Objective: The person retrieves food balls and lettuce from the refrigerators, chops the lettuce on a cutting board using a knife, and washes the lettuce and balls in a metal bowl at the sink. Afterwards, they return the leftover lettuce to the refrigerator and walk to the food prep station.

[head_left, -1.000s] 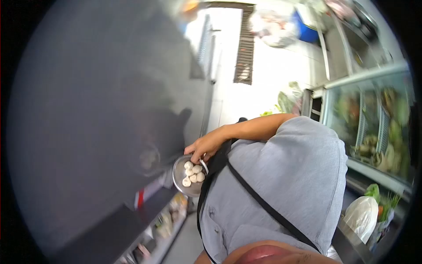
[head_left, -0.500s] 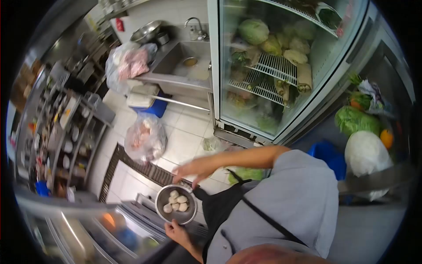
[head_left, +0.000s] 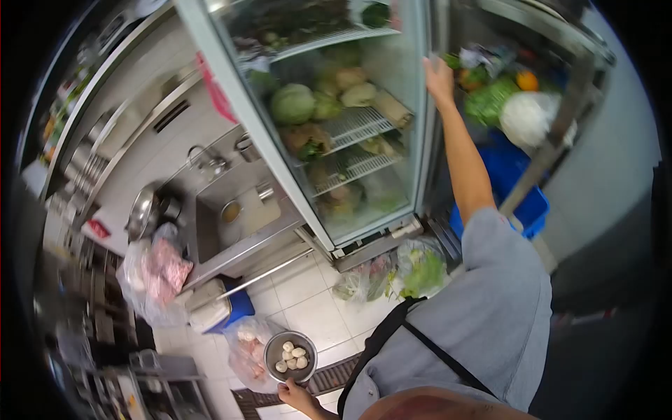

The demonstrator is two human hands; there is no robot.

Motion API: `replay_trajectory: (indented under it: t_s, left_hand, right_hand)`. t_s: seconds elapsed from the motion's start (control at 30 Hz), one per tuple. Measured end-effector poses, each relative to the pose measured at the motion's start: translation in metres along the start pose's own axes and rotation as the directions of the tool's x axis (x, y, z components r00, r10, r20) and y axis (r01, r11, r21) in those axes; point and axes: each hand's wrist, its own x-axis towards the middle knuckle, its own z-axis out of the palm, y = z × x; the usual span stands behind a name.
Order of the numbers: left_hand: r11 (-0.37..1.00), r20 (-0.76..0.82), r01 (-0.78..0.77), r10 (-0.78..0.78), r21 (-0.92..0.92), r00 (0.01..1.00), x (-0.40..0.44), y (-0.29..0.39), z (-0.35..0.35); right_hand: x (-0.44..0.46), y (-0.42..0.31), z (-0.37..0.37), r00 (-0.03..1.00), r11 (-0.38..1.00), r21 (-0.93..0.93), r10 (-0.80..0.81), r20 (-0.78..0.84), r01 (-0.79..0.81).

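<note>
A round metal bowl (head_left: 309, 346) with several whitish round pieces (head_left: 288, 355) lies low in the view, over the floor. My left hand (head_left: 295, 395) grips its near rim, fingers closed. At the end of my outstretched arm, my right hand (head_left: 439, 82) is at the right edge of the glass fridge door (head_left: 417, 150), its fingers bent round that edge and somewhat blurred. Behind the glass, which looks closed, a cabbage (head_left: 292, 104) and other vegetables rest on wire shelves.
Left of the fridge is a steel sink (head_left: 210, 241) with a tap (head_left: 207, 159). Bagged greens (head_left: 420, 269) and a bag of pinkish pieces (head_left: 246, 350) lie on the tiles. A blue crate (head_left: 535, 210) and a white bag (head_left: 528, 120) stand at the right.
My right hand has left the space beside the bowl and reached up to the fridge door's edge. My left hand still holds the bowl. The view has turned toward the fridge.
</note>
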Motion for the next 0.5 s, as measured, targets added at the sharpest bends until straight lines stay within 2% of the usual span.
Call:
replay_trajectory:
  t_s: [0.03, 0.07, 0.1, 0.13, 0.17, 0.23, 0.27, 0.33, 0.37, 0.43, 0.47, 0.5]
  left_hand:
    - [0.993, 0.033, -0.013, 0.009, 0.119, 0.999, 0.005, 0.024, 0.001]
    - [0.986, 0.115, -0.045, 0.027, 0.158, 0.993, 0.025, 0.011, -0.005]
    - [0.989, 0.109, -0.075, 0.061, 0.126, 0.992, 0.05, -0.015, -0.017]
    - [0.992, 0.086, -0.095, 0.087, 0.087, 0.992, 0.064, -0.028, -0.024]
    - [0.943, 0.236, -0.288, 0.246, 0.164, 0.94, 0.054, -0.01, -0.031]
    - [0.905, 0.2, -0.325, 0.277, 0.273, 0.94, 0.054, -0.015, -0.03]
    - [0.904, 0.205, -0.327, 0.276, 0.277, 0.939, 0.051, -0.018, -0.028]
    - [0.941, 0.153, -0.211, 0.175, 0.264, 0.972, 0.037, -0.018, -0.014]
    - [0.953, 0.129, -0.151, 0.121, 0.263, 0.984, 0.028, -0.018, -0.008]
    - [0.968, 0.076, -0.027, 0.008, 0.25, 0.997, 0.012, -0.021, 0.004]
    - [0.97, 0.045, 0.038, -0.051, 0.24, 0.998, 0.006, -0.026, 0.006]
    - [0.977, 0.127, 0.052, -0.079, 0.205, 0.989, 0.009, -0.037, 0.002]
  right_hand:
    - [0.004, -0.006, -0.007, 0.971, 0.984, 0.07, 0.147, 0.189, -0.163]
    - [0.003, -0.008, -0.014, 0.973, 0.991, 0.086, 0.083, 0.215, -0.103]
    - [0.013, 0.027, 0.003, 0.963, 0.982, 0.088, 0.145, 0.225, -0.169]
    - [0.013, 0.024, 0.002, 0.953, 0.973, 0.023, 0.218, 0.213, -0.228]
    - [0.008, 0.019, 0.0, 0.961, 0.974, -0.03, 0.224, 0.163, -0.222]
    - [0.009, 0.031, 0.005, 0.953, 0.969, 0.085, 0.208, 0.22, -0.231]
    - [0.008, 0.035, 0.005, 0.952, 0.968, 0.08, 0.214, 0.219, -0.236]
    - [0.001, 0.024, -0.01, 0.916, 0.957, 0.123, 0.207, 0.345, -0.263]
    - [-0.009, 0.02, -0.015, 0.911, 0.957, 0.108, 0.219, 0.348, -0.271]
    - [-0.025, 0.014, -0.019, 0.879, 0.952, -0.112, 0.307, 0.365, -0.286]
    - [-0.036, 0.022, -0.016, 0.882, 0.963, -0.133, 0.269, 0.387, -0.235]
    - [-0.049, 0.022, -0.022, 0.876, 0.961, -0.144, 0.276, 0.395, -0.237]
